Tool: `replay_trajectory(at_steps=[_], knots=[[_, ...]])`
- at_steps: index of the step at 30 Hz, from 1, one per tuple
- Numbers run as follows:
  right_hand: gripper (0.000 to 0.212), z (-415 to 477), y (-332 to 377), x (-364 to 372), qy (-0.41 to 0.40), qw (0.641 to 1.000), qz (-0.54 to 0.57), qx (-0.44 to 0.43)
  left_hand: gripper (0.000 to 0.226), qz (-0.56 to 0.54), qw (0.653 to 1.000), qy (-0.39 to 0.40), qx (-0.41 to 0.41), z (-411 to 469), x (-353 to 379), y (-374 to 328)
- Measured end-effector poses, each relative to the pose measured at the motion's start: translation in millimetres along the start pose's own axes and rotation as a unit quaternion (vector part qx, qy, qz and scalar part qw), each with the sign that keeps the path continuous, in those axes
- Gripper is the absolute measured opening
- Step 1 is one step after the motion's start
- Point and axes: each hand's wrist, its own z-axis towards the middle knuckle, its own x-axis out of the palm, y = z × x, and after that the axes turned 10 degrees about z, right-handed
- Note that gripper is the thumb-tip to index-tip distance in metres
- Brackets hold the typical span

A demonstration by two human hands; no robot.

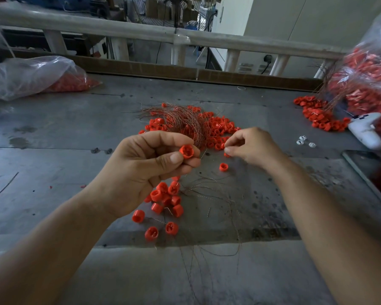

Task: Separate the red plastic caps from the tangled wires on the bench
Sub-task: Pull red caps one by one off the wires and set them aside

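Hands raised above the table. Left hand curled, thumb and fingers pinching a red cap. Right hand palm-down, fingertips pinched on thin wire.

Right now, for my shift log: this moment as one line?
left hand: pinching red cap | right hand: fingertips pinched, contents unclear | wire tangle: on bench behind | loose caps: below left hand
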Motion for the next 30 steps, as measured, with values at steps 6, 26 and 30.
replay_trajectory(at_steps=[6, 26, 30], knots=[[0.007, 0, -1, 4, 0.024, 0.999, -0.044, 0.014, 0.022, -0.003, 1.0, -0.001, -0.005, 0, 0, 0], [0.018, -44, 68, -1, 0.138, 0.913, 0.351, -0.158, 0.021, 0.042, 0.993, -0.098, -0.057, 4, 5, 6], [0.021, -46, 69, 4, 0.118, 0.928, 0.3, -0.188, 0.02, 0.045, 0.99, -0.12, -0.062, 5, 6, 5]])
